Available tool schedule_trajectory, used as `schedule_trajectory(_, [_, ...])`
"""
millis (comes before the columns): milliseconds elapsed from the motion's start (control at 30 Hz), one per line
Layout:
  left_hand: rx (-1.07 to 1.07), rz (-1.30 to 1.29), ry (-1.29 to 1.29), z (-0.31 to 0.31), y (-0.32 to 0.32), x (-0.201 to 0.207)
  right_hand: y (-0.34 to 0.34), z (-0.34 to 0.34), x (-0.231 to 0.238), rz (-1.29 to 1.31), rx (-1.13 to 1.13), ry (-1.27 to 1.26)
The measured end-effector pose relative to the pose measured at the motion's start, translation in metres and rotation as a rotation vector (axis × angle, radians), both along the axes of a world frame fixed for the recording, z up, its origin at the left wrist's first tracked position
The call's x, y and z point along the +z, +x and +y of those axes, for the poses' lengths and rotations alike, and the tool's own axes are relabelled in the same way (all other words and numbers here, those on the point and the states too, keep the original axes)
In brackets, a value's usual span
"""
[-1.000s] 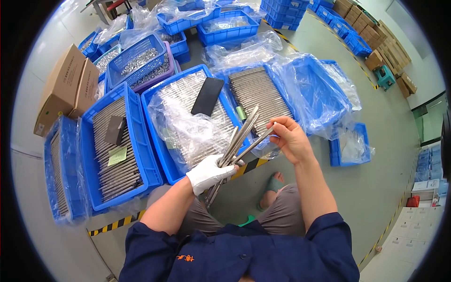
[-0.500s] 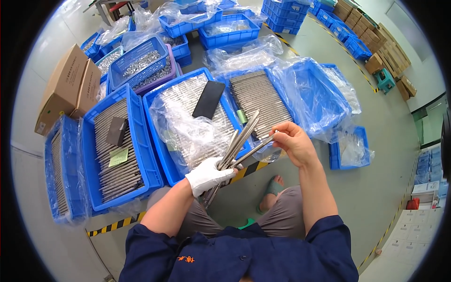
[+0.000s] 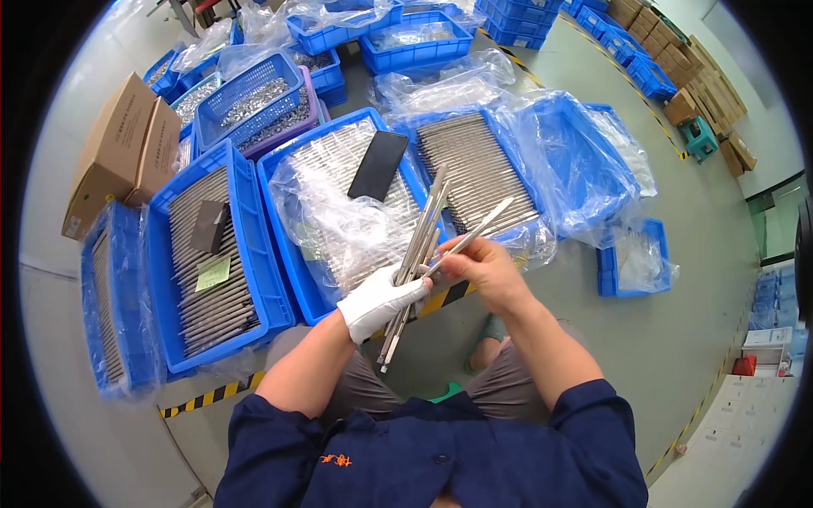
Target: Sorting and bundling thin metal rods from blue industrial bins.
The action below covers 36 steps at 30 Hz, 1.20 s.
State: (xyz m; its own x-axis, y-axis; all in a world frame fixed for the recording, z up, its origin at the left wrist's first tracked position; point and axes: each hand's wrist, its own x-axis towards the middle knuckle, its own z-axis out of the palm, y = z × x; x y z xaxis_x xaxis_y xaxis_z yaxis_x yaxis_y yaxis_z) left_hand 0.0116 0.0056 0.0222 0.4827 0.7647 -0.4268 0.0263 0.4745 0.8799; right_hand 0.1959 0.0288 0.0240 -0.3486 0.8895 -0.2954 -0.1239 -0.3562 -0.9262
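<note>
My left hand [image 3: 378,303], in a white glove, is closed around a bundle of thin metal rods [image 3: 426,222] that points up and away, its lower ends sticking out below the palm. Bare and pinched, my right hand [image 3: 489,275] grips a single metal rod [image 3: 481,227] near its lower end, right beside the left fingers. This rod slants up to the right, its flattened tip over a blue crate [image 3: 542,222] of similar rods in rows. Some right fingertips are hidden behind the rod. Under the bundle's upper part stands another blue crate [image 3: 269,182] with rods and crumpled plastic film.
A black phone [image 3: 378,165] lies on the middle crate's rods. To the left, a rod-filled crate [image 3: 275,292] bears a dark block [image 3: 206,227] and a yellow-green note [image 3: 213,273]. Cardboard boxes [image 3: 110,152] stand far left. A film-lined crate [image 3: 580,161] sits at the right.
My right hand has moved left and inward to the left hand. Its grip is now near the rod's lower end, and the rod points up to the right. The bundle stands steeper.
</note>
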Motion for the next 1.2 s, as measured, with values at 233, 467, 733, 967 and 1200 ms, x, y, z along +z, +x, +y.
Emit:
schedule_trajectory(233, [0.060, -0.041, -0.067, -0.001, 0.003, 0.007, -0.007, -0.005, -0.009, 0.080, 0.015, -0.071])
schedule_trajectory(467, [0.292, -0.223, -0.054, 0.005, -0.002, 0.003, 0.019, 0.008, -0.003, 0.291, 0.015, -0.271])
schedule_trajectory(733, [0.223, -0.286, -0.069, 0.009, -0.002, 0.006, -0.010, -0.015, -0.008, 0.289, 0.436, -0.520])
schedule_trajectory(967, [0.362, -0.187, 0.111, 0.021, -0.018, 0.000, -0.027, -0.050, -0.007, 0.144, 0.835, -0.440])
schedule_trajectory(1200, [0.070, 0.034, 0.041, 0.015, -0.018, 0.002, 0.002, -0.014, 0.021, -0.003, 0.394, -0.076])
